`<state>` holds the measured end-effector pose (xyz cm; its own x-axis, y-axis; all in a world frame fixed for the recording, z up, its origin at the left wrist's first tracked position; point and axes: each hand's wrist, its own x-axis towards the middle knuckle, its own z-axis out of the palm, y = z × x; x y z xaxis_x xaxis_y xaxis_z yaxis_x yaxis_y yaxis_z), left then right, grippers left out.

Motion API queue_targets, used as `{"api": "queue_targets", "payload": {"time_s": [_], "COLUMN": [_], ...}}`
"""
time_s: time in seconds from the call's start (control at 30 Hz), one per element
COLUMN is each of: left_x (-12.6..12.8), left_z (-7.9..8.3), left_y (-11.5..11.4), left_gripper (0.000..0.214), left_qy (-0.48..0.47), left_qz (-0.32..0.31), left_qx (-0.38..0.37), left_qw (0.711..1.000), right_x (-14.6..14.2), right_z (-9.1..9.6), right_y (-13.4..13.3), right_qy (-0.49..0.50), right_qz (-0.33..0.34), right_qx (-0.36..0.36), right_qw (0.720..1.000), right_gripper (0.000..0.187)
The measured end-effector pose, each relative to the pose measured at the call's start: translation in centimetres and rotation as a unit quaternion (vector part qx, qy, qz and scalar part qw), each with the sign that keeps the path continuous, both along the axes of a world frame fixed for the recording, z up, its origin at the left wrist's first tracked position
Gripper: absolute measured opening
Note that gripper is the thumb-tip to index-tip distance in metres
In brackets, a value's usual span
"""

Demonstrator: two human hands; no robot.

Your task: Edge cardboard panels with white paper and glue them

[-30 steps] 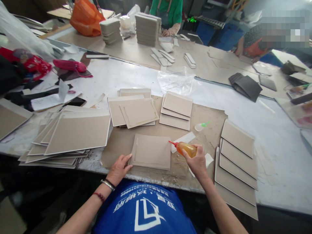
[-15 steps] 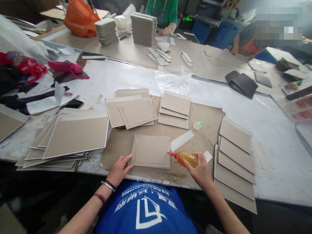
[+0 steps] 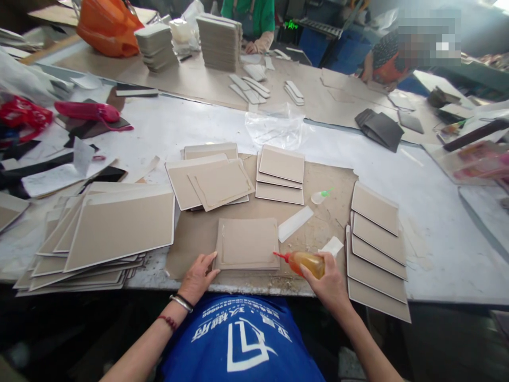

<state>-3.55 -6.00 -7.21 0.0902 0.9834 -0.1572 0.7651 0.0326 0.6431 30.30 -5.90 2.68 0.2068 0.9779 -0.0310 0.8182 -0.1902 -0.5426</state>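
Note:
A small stack of beige boards (image 3: 248, 239) lies in front of me; a thin bead of glue runs along the left and lower edges of the top one. My left hand (image 3: 201, 273) rests at its lower left corner, thumb and fingers apart, fingertips touching the edge. My right hand (image 3: 328, 281) is closed around a squeeze bottle (image 3: 305, 262) of amber glue, tilted on its side. Its red nozzle points left, with the tip at the board's right edge. Another beige board (image 3: 220, 183) with a glue line lies on others behind.
Larger boards (image 3: 123, 228) are piled at left. Overlapping boards (image 3: 376, 244) stand at right, and smaller ones (image 3: 283, 164) behind. A green-tipped bottle (image 3: 319, 197), white strips (image 3: 296, 223) and a clear plastic bag (image 3: 274, 127) lie around. Two people work at the far table (image 3: 178, 82).
The whole view has shifted slightly. The nozzle tip sits a little nearer the board's lower right corner. My left hand stays at the lower left corner.

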Motion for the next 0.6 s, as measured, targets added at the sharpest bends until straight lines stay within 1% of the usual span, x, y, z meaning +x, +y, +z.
{"api": "queue_targets", "payload": {"time_s": [0.13,0.2,0.23,0.27,0.3,0.37,0.4,0.47,0.5,0.57,0.6], "left_x": [0.1,0.2,0.3,0.4,0.5,0.8,1.0,1.5,1.7,2.1,2.2], "left_z": [0.3,0.6,0.7,0.8,0.8,1.0,1.1,1.2,1.3,1.5,1.6], "left_y": [0.1,0.1,0.1,0.1,0.0,0.0,0.0,0.1,0.2,0.4,0.4], "left_gripper": [0.039,0.039,0.040,0.040,0.041,0.042,0.042,0.041,0.039,0.036,0.035], "left_qy": [-0.002,-0.005,-0.007,-0.009,-0.012,-0.021,-0.024,-0.022,-0.016,-0.001,0.005], "left_qz": [0.003,0.009,0.015,0.022,0.029,0.047,0.059,0.084,0.093,0.099,0.098], "left_qx": [-0.011,-0.020,-0.027,-0.034,-0.041,-0.057,-0.065,-0.078,-0.084,-0.091,-0.093], "left_qw": [1.000,1.000,1.000,0.999,0.999,0.997,0.996,0.993,0.992,0.991,0.991], "right_x": [-1.4,-2.0,-2.3,-2.6,-2.9,-3.5,-3.9,-4.6,-5.0,-5.7,-6.0], "right_z": [-1.5,-2.2,-2.6,-2.9,-3.3,-4.2,-4.7,-5.7,-6.2,-6.7,-6.8], "right_y": [2.7,4.2,4.7,5.2,5.4,5.4,5.2,4.4,3.9,3.0,2.7], "right_qy": [0.009,0.049,0.098,0.162,0.232,0.345,0.386,0.445,0.476,0.527,0.540], "right_qz": [-0.062,-0.104,-0.134,-0.167,-0.197,-0.232,-0.241,-0.252,-0.261,-0.276,-0.280], "right_qx": [0.074,0.102,0.106,0.103,0.096,0.075,0.066,0.050,0.043,0.037,0.040], "right_qw": [0.995,0.988,0.980,0.967,0.948,0.906,0.888,0.858,0.839,0.803,0.793], "right_gripper": [0.041,0.044,0.047,0.049,0.050,0.049,0.047,0.043,0.042,0.041,0.041]}}
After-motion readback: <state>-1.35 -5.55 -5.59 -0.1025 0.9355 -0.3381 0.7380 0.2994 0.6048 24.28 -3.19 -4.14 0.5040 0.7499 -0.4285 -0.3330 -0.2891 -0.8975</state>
